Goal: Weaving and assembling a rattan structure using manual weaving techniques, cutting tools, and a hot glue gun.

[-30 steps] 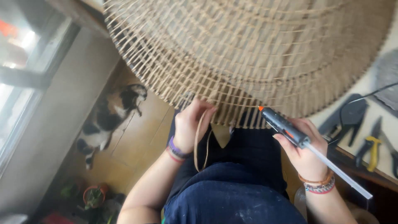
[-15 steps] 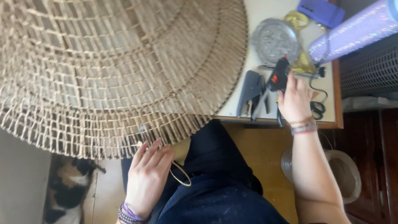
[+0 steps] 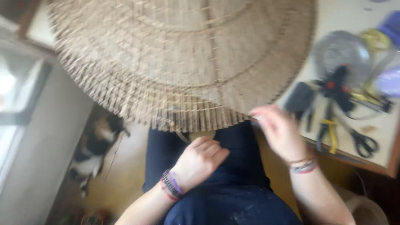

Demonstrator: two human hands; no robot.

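Wickerwork disc lies flat, fringe toward the lap; left hand curled empty, right hand open.

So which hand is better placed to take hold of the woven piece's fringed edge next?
Probably the right hand: its blurred fingertips are at the woven piece's rim. The left hand sits below the fringe, near the lap.

Open space lies under the woven shade above the lap; pliers, scissors and a glue gun crowd the surface at right.
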